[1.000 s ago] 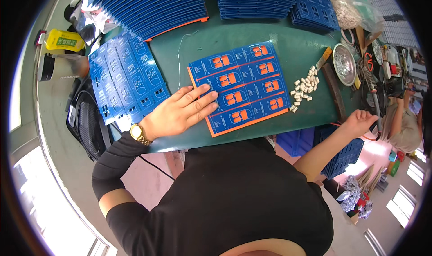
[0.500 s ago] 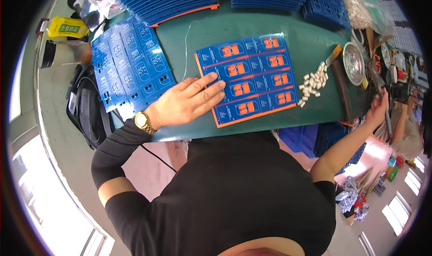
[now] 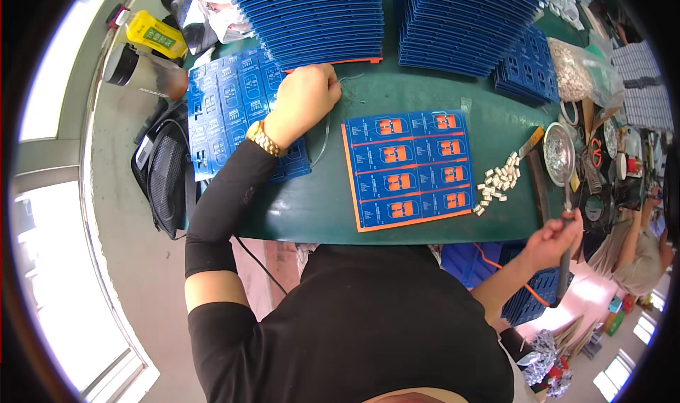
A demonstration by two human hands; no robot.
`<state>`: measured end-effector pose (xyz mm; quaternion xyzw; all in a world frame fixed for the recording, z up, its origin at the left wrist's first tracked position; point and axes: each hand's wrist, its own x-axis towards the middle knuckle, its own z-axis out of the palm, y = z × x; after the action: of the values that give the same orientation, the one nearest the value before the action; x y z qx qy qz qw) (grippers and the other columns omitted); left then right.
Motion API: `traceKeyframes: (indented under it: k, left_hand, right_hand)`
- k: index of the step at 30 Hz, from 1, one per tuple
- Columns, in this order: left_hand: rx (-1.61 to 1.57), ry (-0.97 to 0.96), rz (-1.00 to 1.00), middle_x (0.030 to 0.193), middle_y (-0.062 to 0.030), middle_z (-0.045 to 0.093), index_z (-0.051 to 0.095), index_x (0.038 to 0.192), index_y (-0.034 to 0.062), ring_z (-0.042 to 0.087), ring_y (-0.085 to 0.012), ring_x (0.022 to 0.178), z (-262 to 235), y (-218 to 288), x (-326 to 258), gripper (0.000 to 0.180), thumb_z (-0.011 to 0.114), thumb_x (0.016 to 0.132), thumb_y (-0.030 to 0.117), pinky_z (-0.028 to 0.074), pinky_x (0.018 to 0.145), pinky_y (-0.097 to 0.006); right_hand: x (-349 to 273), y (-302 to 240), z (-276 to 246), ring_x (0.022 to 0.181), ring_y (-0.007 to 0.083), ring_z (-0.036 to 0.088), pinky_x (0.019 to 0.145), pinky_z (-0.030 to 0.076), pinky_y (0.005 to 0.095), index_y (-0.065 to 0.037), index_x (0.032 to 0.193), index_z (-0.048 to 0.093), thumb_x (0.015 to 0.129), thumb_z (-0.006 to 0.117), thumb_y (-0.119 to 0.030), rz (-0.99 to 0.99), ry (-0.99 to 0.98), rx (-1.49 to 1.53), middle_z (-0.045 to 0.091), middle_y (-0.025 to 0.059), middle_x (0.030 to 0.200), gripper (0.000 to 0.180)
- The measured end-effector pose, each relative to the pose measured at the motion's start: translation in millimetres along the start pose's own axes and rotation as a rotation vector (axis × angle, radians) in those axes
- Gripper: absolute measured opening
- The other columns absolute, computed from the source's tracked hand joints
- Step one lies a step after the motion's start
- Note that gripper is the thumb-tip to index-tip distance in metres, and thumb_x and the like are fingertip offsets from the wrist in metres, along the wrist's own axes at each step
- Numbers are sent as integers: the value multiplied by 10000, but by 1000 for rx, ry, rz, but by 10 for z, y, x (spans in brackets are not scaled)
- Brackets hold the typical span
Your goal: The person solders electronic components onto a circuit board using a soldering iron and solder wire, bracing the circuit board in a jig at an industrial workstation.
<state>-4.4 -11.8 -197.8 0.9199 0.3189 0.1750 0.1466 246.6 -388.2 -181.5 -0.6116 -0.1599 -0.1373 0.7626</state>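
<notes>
My left hand [image 3: 304, 100], with a gold watch on its wrist, is closed by the front of a tall stack of blue circuit boards [image 3: 312, 24]. Its fingers pinch a thin solder wire [image 3: 326, 135] that trails toward me over the green table. In my right hand [image 3: 552, 241] is a soldering iron [image 3: 564, 275], gripped by its handle with the tip pointing up toward a round metal dish [image 3: 559, 154]. Between the hands lies a blue board panel [image 3: 418, 155] on an orange base, apart from both. Small white connectors [image 3: 499, 183] lie heaped at its right.
Another blue panel [image 3: 227, 105] lies flat under my left forearm. More boards are stacked [image 3: 460, 27] at the back. A black mesh bag [image 3: 168, 176], a jar [image 3: 145, 74] and a yellow bottle [image 3: 152, 33] are at the left. Scissors [image 3: 596, 151] lie far right.
My left hand has left the middle panel, moved up and away, and closed on the solder wire. My right hand has brought the soldering iron nearer, its tip by the dish. The view has shifted.
</notes>
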Motion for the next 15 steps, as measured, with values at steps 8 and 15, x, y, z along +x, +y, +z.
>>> traceKeyframes:
  k: [8,15]
  left_hand:
    - [-235,35,-124,698,-176,624,576,748,-12,614,-323,610,-120,88,-26,204,594,881,142,479,582,-379]
    - [-146,57,9,704,-159,628,585,814,-15,623,-290,604,-27,106,-60,170,609,892,134,487,578,-366]
  right_hand:
    - [-463,93,575,595,118,533,472,398,181,78,1193,552,948,555,-216,8,-354,167,614,136,921,383]
    - [-562,18,749,625,182,630,523,513,242,79,1214,529,946,559,-172,69,-493,134,651,201,914,369]
